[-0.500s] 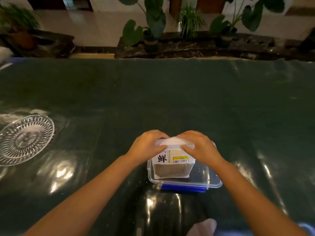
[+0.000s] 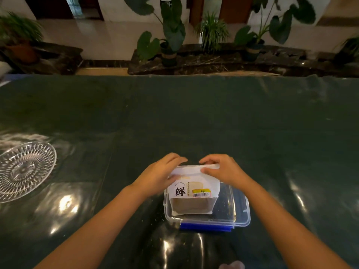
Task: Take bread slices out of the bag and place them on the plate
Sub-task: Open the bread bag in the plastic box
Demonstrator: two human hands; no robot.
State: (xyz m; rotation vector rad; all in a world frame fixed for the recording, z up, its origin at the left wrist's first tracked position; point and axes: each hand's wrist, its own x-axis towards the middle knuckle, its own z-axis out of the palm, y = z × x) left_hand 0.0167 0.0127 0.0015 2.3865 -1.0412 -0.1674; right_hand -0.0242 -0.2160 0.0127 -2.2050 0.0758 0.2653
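A white bread bag [image 2: 193,193] with a black character and a yellow barcode label stands upright inside a clear plastic container [image 2: 240,214] with a blue clip. My left hand [image 2: 161,173] grips the left side of the bag's folded top. My right hand [image 2: 223,169] pinches the right side of that top fold. Brown bread shows through the bag's lower clear window. The cut-glass plate [image 2: 23,169] lies far to the left, with nothing on it.
A dark green glossy cloth [image 2: 194,117] covers the table. Potted plants [image 2: 171,43] stand on a dark ledge beyond the far edge. A pale object [image 2: 232,265] peeks in at the bottom edge.
My hands have spread slightly apart along the top fold of the bag. The bag stays in the container.
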